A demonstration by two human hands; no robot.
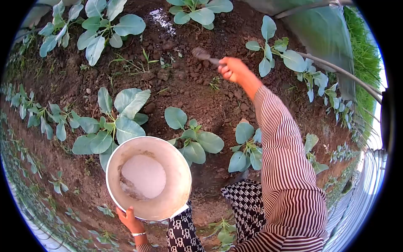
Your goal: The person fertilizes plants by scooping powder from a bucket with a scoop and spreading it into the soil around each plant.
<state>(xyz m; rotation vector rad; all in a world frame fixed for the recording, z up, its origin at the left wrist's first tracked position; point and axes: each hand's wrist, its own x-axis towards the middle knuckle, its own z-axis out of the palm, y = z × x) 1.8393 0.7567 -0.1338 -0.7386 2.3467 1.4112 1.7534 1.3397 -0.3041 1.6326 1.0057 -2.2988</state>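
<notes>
My left hand [129,220] grips the near rim of a white bucket [178,180], which is tilted so that its inside shows. White granular material [145,175] covers most of its bottom, with some brownish residue beside it. Stretched out over the soil, my right hand [233,69] is closed around the handle of a small trowel [201,53]. The trowel's blade is blurred and points up and left, so I cannot tell whether anything lies on it. Broad-leaved green plants [196,140] grow just beyond the bucket.
Brown, crumbly soil [180,88] carries rows of similar plants [111,29]. A white patch [163,22] lies on the soil near the top. Along the right run a bent pole [336,69] and plastic sheeting [327,29], with grass [361,46] outside.
</notes>
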